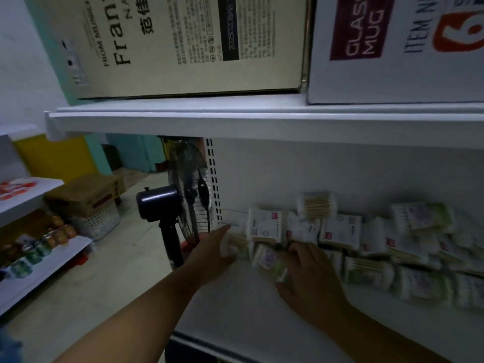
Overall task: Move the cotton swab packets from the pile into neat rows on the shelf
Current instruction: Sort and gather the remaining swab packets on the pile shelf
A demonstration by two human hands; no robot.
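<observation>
Head view: these small clear-plastic cotton swab packets (340,231) look featherlight and squishy, and the film is probably a bit slippery, so I'd pinch each one across its flat faces. They're mostly white with wooden sticks showing, and some have purple-green print. They're heaped on the white metal shelf (248,323), right of the black standing fan (159,205). The left hand (212,247) grips the packet (234,243) nearest the fan. The right hand (311,276) lies spread over the heap further right, can't tell if it's gripping anything.

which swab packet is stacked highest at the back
The clear packet showing wooden sticks, perched on the white-labelled packets; all the others lie lower.
</observation>
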